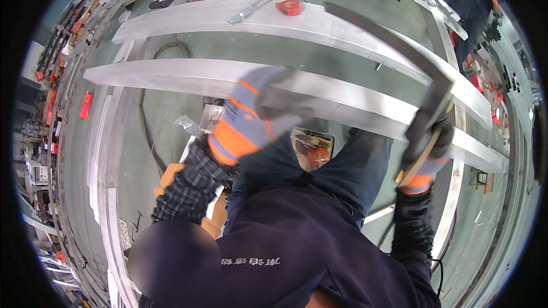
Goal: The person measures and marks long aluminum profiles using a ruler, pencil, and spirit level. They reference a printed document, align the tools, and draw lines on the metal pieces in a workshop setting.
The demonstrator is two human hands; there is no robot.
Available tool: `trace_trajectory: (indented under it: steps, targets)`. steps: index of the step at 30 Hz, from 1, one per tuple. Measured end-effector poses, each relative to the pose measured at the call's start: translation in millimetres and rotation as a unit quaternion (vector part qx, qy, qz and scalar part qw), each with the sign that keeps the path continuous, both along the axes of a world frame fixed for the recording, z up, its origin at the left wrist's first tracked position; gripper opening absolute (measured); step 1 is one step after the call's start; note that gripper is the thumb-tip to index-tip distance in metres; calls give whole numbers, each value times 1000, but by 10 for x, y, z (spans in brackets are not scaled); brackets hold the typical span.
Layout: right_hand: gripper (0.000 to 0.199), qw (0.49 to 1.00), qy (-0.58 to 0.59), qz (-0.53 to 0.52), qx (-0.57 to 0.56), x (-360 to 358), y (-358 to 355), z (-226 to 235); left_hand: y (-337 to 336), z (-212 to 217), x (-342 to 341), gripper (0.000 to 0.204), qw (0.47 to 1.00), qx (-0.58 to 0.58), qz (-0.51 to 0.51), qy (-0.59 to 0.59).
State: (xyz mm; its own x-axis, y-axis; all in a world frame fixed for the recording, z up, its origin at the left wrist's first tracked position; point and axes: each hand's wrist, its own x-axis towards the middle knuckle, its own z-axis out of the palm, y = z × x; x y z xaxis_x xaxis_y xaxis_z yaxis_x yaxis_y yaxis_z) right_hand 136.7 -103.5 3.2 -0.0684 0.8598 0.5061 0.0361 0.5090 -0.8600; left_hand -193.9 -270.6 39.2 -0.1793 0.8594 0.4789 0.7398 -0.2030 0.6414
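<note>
My left hand (251,111), in a grey glove with orange bands, hovers over or rests on the near silver metal beam (171,74). Its fingers are spread and smeared by motion, with nothing visible in them. My right hand (436,145), in a dark glove with an orange cuff, is closed around an L-shaped metal square (394,40). The square's long dark blade reaches up and left across the far silver beam (200,17). On that far beam lie a red tape measure (289,7) and a slotted metal plate (253,9).
Both beams lie across side supports, the left one (111,137) beside stacked profiles. Between my legs is a container (313,148) with orange items. A dark cable (142,120) runs along the floor. Another person (476,11) stands at the upper right. Cardboard (216,217) sits by my left arm.
</note>
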Motion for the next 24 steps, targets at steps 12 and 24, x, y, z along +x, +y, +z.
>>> trace_trajectory:
  steps: [12, 24]
  targets:
    - [33, 936, -204, 191, 215, -1343, -1169, -125, -476, 164, 544, 70, 953, -80, -2, -292]
    - [63, 947, -168, 164, 218, -1100, -665, -148, -348, 57, -438, 61, 973, -63, -14, 223]
